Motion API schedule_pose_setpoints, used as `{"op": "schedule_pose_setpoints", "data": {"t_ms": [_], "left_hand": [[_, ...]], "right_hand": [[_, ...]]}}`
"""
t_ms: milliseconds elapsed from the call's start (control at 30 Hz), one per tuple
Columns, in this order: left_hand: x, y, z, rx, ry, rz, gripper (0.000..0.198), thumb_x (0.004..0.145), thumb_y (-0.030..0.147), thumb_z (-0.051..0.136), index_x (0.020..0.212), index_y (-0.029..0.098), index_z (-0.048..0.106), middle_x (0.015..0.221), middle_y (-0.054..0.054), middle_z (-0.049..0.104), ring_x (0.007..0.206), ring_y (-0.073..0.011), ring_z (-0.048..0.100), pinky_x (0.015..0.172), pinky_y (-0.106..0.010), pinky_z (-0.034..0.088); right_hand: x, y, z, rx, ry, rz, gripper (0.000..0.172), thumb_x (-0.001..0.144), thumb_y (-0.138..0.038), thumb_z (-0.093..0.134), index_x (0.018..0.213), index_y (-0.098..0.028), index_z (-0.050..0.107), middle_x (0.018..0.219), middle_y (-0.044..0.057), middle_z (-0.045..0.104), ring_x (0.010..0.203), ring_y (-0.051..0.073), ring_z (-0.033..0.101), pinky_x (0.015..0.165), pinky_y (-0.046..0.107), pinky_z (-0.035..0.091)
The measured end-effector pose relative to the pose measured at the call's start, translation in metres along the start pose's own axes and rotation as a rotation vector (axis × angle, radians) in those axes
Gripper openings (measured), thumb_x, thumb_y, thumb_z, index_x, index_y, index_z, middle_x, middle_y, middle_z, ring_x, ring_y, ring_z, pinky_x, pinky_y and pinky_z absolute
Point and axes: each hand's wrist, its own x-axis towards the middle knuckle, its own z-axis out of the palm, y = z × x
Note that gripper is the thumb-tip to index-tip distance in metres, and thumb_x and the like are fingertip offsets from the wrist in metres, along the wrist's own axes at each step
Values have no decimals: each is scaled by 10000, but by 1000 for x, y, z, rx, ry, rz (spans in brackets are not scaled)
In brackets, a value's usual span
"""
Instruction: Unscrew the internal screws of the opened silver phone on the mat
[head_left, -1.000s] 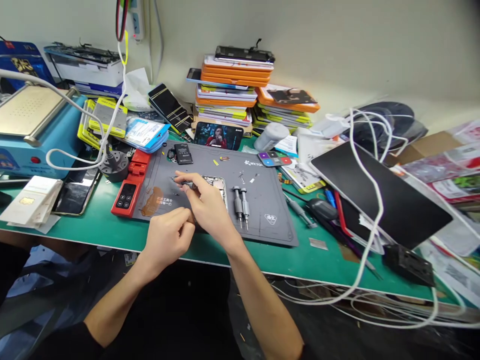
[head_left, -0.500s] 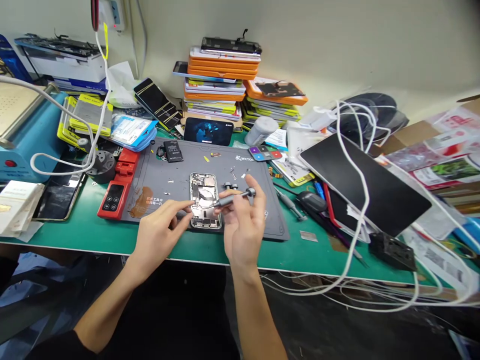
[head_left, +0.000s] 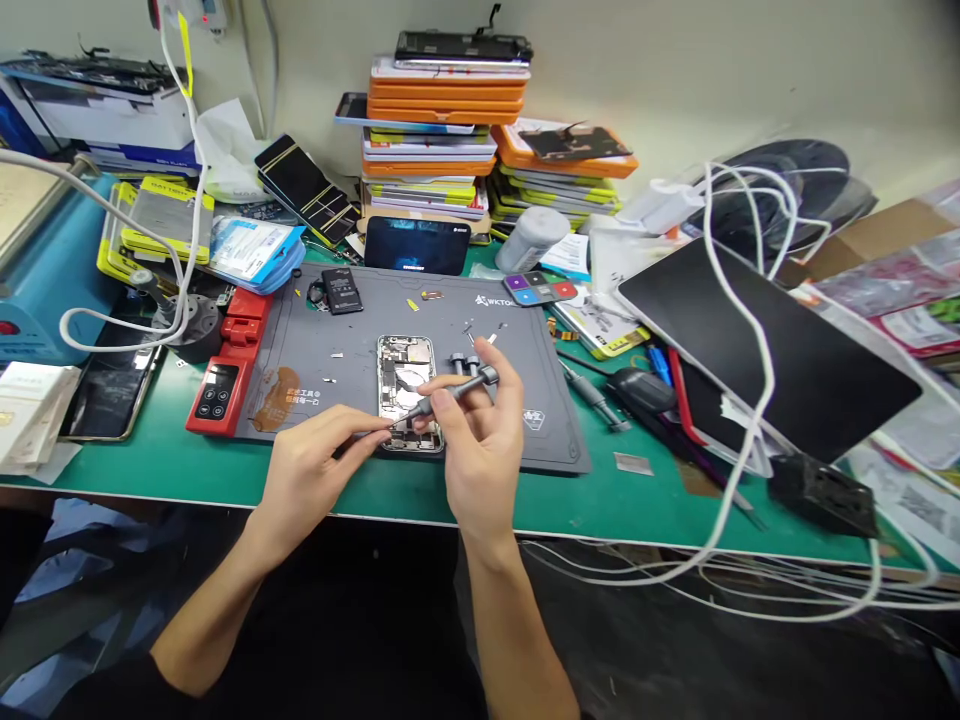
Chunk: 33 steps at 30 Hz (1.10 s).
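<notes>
An opened phone (head_left: 406,375) with bare inner parts lies on the grey work mat (head_left: 345,380). My right hand (head_left: 484,455) grips a grey screwdriver (head_left: 450,395) above it, the shaft slanting down to the left. The fingers of my left hand (head_left: 315,465) are pinched together at the screwdriver's tip, over the phone's lower left edge. What lies between those fingertips is too small to make out. Beyond the phone a black phone battery (head_left: 342,291) rests on the mat. Several small loose parts and screwdriver heads (head_left: 465,362) are about the phone.
A red device with buttons (head_left: 217,395) borders the mat's left side. Behind stand a lit screen (head_left: 417,246) and stacked orange boxes (head_left: 446,100). To the right lie another screwdriver (head_left: 592,395), a dark flat panel (head_left: 772,350) and a white cable (head_left: 757,340).
My left fingertips and the screwdriver's tip have come together at the phone's left edge; the screwdriver has swung lower and leftward. The camera view has shifted slightly.
</notes>
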Motion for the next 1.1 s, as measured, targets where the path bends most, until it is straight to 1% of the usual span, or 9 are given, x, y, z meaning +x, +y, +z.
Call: {"op": "schedule_pose_setpoints", "data": {"t_ms": [200, 433, 567, 733, 867, 1000, 1100], "left_hand": [[1, 1, 0, -1, 16, 7, 72, 1065, 220, 715, 1085, 209, 783, 1031, -25, 838, 922, -157, 787, 832, -276, 600], [1, 1, -1, -17, 25, 32, 116, 1067, 205, 705, 1126, 215, 805, 1054, -31, 849, 942, -169, 799, 867, -292, 625], [1, 2, -1, -13, 30, 27, 123, 1074, 205, 696, 1123, 215, 808, 1064, -29, 851, 952, -167, 800, 886, -293, 624], [2, 3, -1, -10, 17, 7, 133, 1079, 205, 689, 1138, 221, 807, 1084, -20, 850, 975, -161, 802, 903, -282, 623], [1, 3, 0, -6, 17, 10, 130, 1081, 225, 688, 1134, 222, 807, 1086, -28, 851, 972, -172, 804, 896, -295, 637], [0, 3, 0, -10, 21, 8, 120, 1077, 230, 697, 1123, 217, 807, 1069, -35, 849, 962, -171, 799, 887, -298, 640], [1, 4, 0, -21, 20, 10, 116, 1064, 210, 713, 1131, 217, 808, 1054, -31, 845, 951, -162, 792, 877, -286, 637]], "right_hand": [[0, -1, 0, -47, -22, 11, 605, 1013, -435, 659, 1544, -333, 389, 1041, 33, 740, 705, 158, 658, 726, 378, 658], [0, 3, -2, -66, -57, 3, 598, 1048, -438, 598, 1579, -351, 338, 1069, 36, 731, 743, 164, 680, 741, 380, 662], [1, 2, -2, -21, -49, 22, 593, 1037, -447, 619, 1556, -348, 349, 1068, 43, 734, 801, 182, 713, 759, 390, 676], [0, 0, -2, 57, -42, 43, 584, 1016, -435, 665, 1521, -346, 385, 1079, 48, 740, 831, 189, 724, 776, 393, 689], [-1, 1, -3, 8, -55, 48, 603, 1030, -458, 635, 1554, -354, 357, 1088, 51, 743, 826, 197, 728, 789, 406, 690], [-1, 2, -4, -50, -76, 36, 605, 1049, -465, 592, 1588, -370, 334, 1094, 53, 733, 800, 196, 705, 776, 412, 681], [-1, 2, -5, -74, -96, 32, 617, 1062, -473, 559, 1617, -380, 307, 1118, 61, 730, 828, 206, 720, 791, 424, 681]]}}
